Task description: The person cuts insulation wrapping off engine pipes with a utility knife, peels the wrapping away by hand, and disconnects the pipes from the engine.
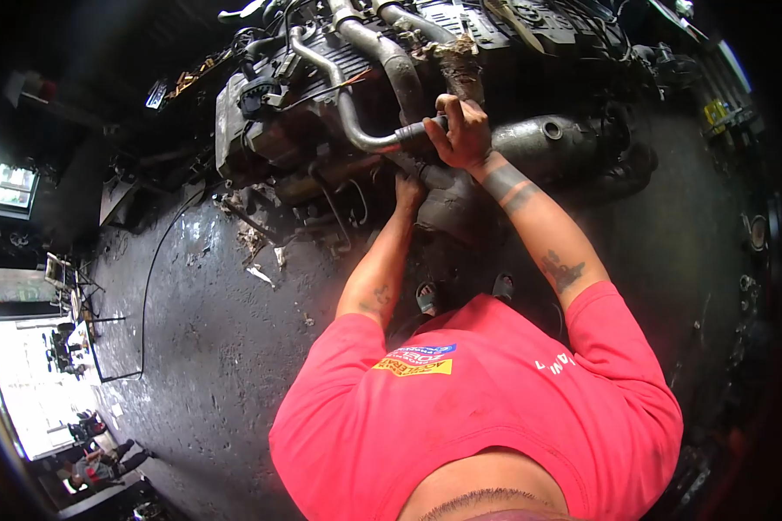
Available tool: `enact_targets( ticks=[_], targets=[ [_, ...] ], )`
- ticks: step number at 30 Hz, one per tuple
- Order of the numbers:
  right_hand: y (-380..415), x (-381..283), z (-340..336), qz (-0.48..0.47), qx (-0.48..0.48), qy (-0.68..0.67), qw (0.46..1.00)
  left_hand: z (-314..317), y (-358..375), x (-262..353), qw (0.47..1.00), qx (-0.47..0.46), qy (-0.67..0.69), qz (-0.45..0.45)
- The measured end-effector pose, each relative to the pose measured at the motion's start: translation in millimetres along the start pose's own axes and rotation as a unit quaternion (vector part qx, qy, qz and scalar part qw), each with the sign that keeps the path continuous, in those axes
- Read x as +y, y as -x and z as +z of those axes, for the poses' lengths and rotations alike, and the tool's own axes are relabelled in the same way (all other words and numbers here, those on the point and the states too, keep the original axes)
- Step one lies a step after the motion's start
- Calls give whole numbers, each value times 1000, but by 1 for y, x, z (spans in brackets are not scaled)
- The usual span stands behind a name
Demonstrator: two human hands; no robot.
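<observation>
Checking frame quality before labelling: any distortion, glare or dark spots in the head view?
Head view: strong fisheye bending with black corners; doorway at lower left blown out; engine dim and shadowed; right hand and left hand reasonably sharp; red shirt fills the foreground.

Engine block [269, 122] with crowded metal pipes [347, 104] fills twelve o'clock, leaving little passage. Open oily floor [208, 330] spreads at nine o'clock; scattered debris [256, 260] lies near the engine.

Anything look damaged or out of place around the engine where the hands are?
Yes. Scraps of torn, pale debris litter the dark, stained floor beside the engine. The right hand grips a metal pipe; the left hand reaches underneath.
</observation>
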State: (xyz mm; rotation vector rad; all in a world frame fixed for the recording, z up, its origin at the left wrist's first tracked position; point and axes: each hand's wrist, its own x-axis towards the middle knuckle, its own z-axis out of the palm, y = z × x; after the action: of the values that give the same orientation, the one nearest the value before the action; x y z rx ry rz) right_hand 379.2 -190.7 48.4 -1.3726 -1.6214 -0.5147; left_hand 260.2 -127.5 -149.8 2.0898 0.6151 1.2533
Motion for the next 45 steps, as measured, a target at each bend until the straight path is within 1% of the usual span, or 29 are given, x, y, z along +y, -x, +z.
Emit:
enact_targets(
  ticks=[2, 4, 5, 7, 10, 12, 14, 15, 17, 18, 19, 20, 21, 23, 24, 26, 27, 29, 30, 31, 32, 33, 34, 35, 36, 38, 40, 42, 45],
  targets=[
    [-1, -2, 0, -1, 0, -7, 1000, -6, 2, 8, 997, -21, -63, 31],
    [-3, -3, -2, -2, -9, -16, 1000, -11, -6, 32, 989, 0, 116, -95],
    [-2, -3, -2, -9, 1, 5, 1000, -10, -12, 39, 988, 15, 119, -97],
    [-5, -5, -1, -21, 11, 31, 999, -15, -15, 46, 884, 30, 387, -260],
    [-3, -5, 2, -3, 12, 6, 1000, -12, -13, 20, 904, 87, 306, -285],
    [-6, -8, 2, -7, 14, 7, 1000, -5, -12, 16, 916, 120, 292, -248],
    [-3, -5, 0, 3, 1, 15, 1000, -16, -18, 32, 894, 78, 319, -304],
    [-2, -5, 0, 2, 16, 9, 1000, -28, -26, 51, 894, 49, 253, -367],
    [-4, -6, 5, 7, 22, -2, 1000, -18, -21, 15, 917, 32, 191, -348],
    [0, -4, 5, 17, 8, -3, 1000, -24, -27, 35, 898, 60, 245, -361],
    [1, -4, 7, 4, 20, -13, 1000, -9, -20, -6, 969, 0, 74, -238],
    [-1, -4, 9, -10, 34, -26, 999, 12, -5, -57, 981, -60, 26, -184],
    [-2, -7, 8, -7, 26, -25, 999, 18, -9, -57, 956, -15, 156, -247],
    [3, -5, 9, 8, 7, -29, 1000, 17, -11, -32, 901, 57, 268, -336],
    [5, -1, 11, 18, -5, -31, 999, 6, -16, -8, 906, 71, 235, -345],
    [6, 0, 10, 12, -13, -36, 999, -6, -22, 20, 845, 85, 364, -382],
    [7, 1, 10, 16, -14, -38, 999, -18, -25, 43, 816, 104, 445, -355],
    [7, 1, 10, 18, -19, -36, 999, -22, -27, 51, 790, 113, 492, -348],
    [6, -2, 9, 41, -24, -49, 998, -20, -25, 64, 840, 98, 413, -338],
    [4, -2, 10, 52, -22, -57, 997, 4, -12, 46, 863, 142, 391, -286],
    [7, -3, 11, 66, -23, -67, 995, 8, 10, 14, 844, 16, 436, -312],
    [11, 3, 12, 61, -27, -29, 997, 21, 21, -2, 775, 96, 515, -353],
    [14, 11, 18, 53, -29, 4, 998, 26, 25, -34, 629, 112, 696, -328],
    [19, 21, 21, 36, -34, 8, 999, 38, 37, -62, 712, 124, 610, -326],
    [19, 28, 26, 16, -35, 16, 999, -24, 25, 8, 783, 136, 510, -330],
    [8, 5, 18, 96, -41, -37, 994, -53, 17, 31, 802, 137, 483, -323],
    [4, 0, 14, 89, -41, -29, 995, -59, 16, 32, 815, 122, 459, -331],
    [4, -9, 16, 94, -37, -18, 995, -57, 11, 23, 875, 0, 301, -379],
    [2, -17, 14, 126, -6, -1, 992, -75, 2, 60, 877, -59, 261, -400]
  ],
)
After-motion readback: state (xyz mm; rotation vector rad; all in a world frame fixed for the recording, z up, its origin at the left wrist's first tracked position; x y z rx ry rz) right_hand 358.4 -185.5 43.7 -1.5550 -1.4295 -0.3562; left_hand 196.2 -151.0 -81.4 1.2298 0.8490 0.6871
